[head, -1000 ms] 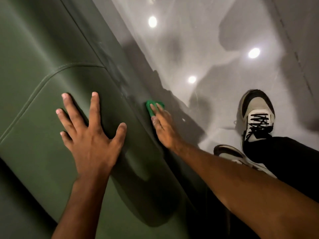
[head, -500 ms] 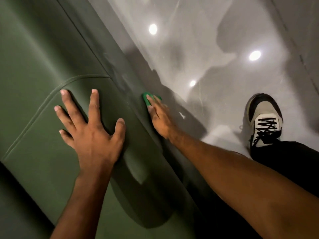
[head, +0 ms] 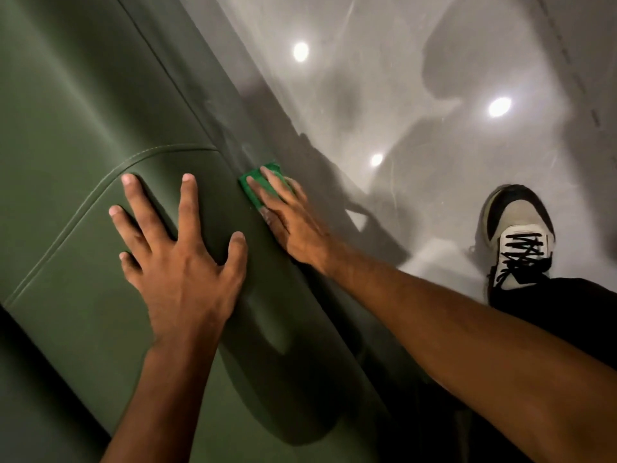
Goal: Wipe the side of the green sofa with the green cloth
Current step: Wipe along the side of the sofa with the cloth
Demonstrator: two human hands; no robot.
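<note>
The dark green sofa [head: 86,128] fills the left half of the view, seen from above. Its side panel drops toward the floor along the middle of the frame. My left hand [head: 180,262] lies flat on the top of the armrest with its fingers spread and holds nothing. My right hand [head: 290,215] presses a small bright green cloth [head: 258,182] against the sofa's side, just past the armrest's edge. Its fingers cover most of the cloth; only the cloth's upper and left edges show.
A glossy grey floor [head: 384,95] with bright light reflections lies to the right of the sofa. My right foot in a beige and black laced shoe [head: 516,242] stands on it, with a black trouser leg [head: 574,322] below.
My right hand with the cloth has slid slightly up the sofa's side toward the armrest's edge, and more of the cloth shows. The second shoe has left the view. My left hand stays put.
</note>
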